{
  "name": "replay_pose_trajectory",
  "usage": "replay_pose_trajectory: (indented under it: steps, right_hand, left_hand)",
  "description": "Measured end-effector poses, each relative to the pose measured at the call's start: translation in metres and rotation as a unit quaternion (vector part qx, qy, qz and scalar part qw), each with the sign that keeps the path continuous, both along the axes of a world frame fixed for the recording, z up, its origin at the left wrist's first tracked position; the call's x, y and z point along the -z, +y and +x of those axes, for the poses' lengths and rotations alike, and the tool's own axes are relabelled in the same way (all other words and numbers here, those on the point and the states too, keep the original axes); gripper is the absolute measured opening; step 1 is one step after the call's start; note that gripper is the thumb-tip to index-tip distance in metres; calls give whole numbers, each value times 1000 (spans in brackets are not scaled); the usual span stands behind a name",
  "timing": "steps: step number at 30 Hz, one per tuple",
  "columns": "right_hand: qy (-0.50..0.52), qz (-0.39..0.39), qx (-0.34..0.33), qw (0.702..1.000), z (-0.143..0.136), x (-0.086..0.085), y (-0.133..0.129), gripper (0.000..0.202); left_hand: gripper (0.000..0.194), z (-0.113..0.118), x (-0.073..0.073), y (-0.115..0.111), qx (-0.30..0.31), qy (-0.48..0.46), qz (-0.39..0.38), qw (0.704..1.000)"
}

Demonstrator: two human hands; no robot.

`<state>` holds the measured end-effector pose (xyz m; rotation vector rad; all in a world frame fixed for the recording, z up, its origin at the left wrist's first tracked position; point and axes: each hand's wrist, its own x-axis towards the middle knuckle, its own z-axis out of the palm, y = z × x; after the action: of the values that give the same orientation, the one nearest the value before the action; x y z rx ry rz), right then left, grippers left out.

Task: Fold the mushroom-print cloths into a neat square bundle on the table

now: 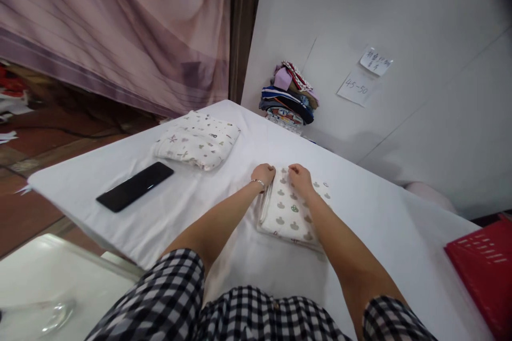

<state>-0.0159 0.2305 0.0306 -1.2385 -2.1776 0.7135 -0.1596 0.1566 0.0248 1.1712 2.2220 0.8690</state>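
In front of me lies a folded white cloth [287, 213] printed with grey mushroom-like shapes and a small green mark. At its far left corner, my left hand [264, 172] is closed with the fingers pinched on the cloth's edge; a bracelet circles that wrist. My right hand [301, 178] is closed too, its fingertips pinching at the cloth's far edge, a short way to the right. Part of the cloth's right side is hidden under my right forearm. A second folded white cloth [198, 141] with small scattered prints rests farther left.
A black phone [136, 186] lies on the white-covered table [376, 229], left of my arms. Beyond the far edge stands a stack of folded clothes [287, 97] against the wall. A red plastic basket [484, 272] is at the right, a pale stool-like surface [52, 282] at lower left.
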Motion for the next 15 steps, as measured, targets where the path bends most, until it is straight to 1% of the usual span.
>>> replay_pose_trajectory:
  steps: [4, 6, 8, 10, 12, 15]
  right_hand:
    - [-76, 112, 3, 991, 39, 1, 9, 31]
    - [-134, 139, 25, 981, 59, 4, 14, 34]
    - [-187, 135, 61, 971, 76, 7, 18, 37]
    - [-218, 110, 87, 966, 87, 12, 21, 42]
    - [-223, 81, 97, 967, 93, 16, 21, 46]
    - [-218, 59, 98, 969, 93, 22, 20, 50]
  left_hand:
    - [30, 1, 2, 2, -22, -22, 18, 999]
    - [28, 2, 3, 5, -21, -25, 10, 999]
    - [24, 4, 2, 8, -14, -26, 8, 1000]
    - [21, 5, 2, 12, -4, -29, 12, 999]
    - [20, 4, 2, 14, -1, -34, 17, 999]
    - [24, -1, 4, 14, -7, -46, 16, 999]
